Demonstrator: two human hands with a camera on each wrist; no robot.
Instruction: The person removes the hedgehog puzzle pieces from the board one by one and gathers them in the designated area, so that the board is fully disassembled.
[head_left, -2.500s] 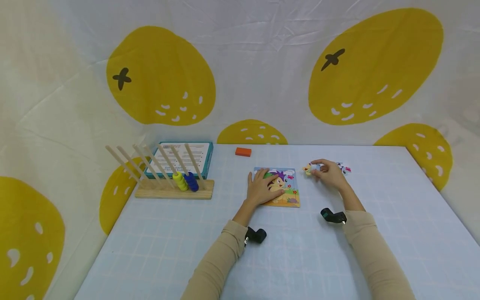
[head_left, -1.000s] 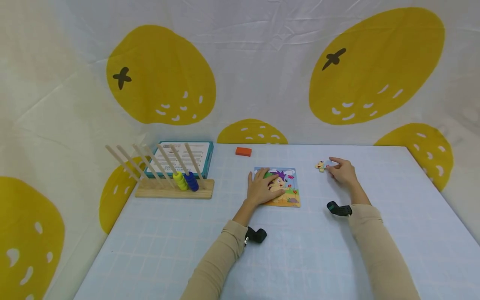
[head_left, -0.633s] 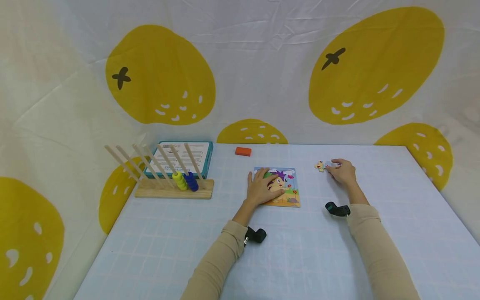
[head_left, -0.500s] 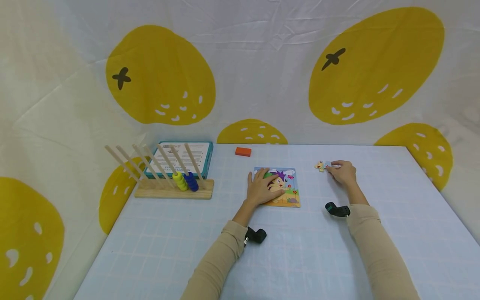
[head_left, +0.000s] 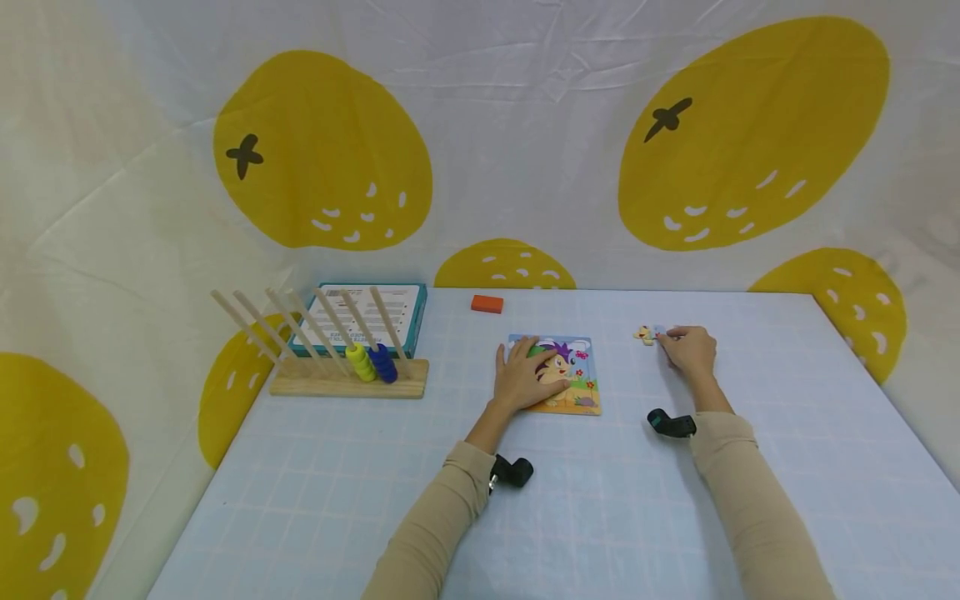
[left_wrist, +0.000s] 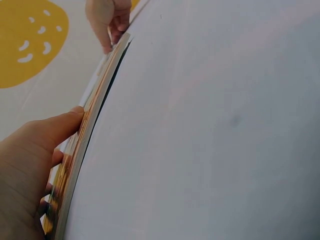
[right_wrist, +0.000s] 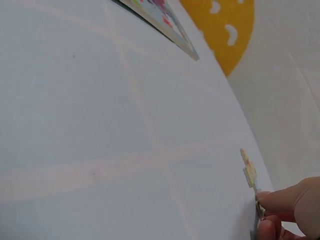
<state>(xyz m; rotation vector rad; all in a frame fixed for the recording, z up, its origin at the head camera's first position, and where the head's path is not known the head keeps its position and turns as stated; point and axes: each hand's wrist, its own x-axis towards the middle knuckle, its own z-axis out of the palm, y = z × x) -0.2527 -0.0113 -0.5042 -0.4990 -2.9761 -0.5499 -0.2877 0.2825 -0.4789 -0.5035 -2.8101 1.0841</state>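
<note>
My left hand (head_left: pixel 516 377) lies with spread fingers on a square picture puzzle (head_left: pixel 576 385) showing a purple-haired hedgehog. In the left wrist view the thumb (left_wrist: pixel 62 127) rests along the puzzle's near edge. To the right of the puzzle, my right hand (head_left: pixel 692 350) pinches a small light-blue puzzle piece (head_left: pixel 660 331) between thumb and fingers, low over the table. Joined to it or touching it is a yellowish puzzle piece (head_left: pixel 643 335), also visible as a yellow piece (right_wrist: pixel 249 170) in the right wrist view. The fingers hide part of the held piece.
An orange block (head_left: pixel 487 304) lies behind the puzzle. On the left stands a wooden peg rack (head_left: pixel 348 387) with yellow beads (head_left: pixel 361 363) and blue beads (head_left: pixel 383 364). Behind it is a teal-edged box (head_left: pixel 408 321). A fabric backdrop (head_left: pixel 525 167) borders the table.
The right hand has moved right from beside the puzzle, bringing the yellowish piece against the light-blue one; lately both shifted slightly right and nearer. The left hand stays on the puzzle.
</note>
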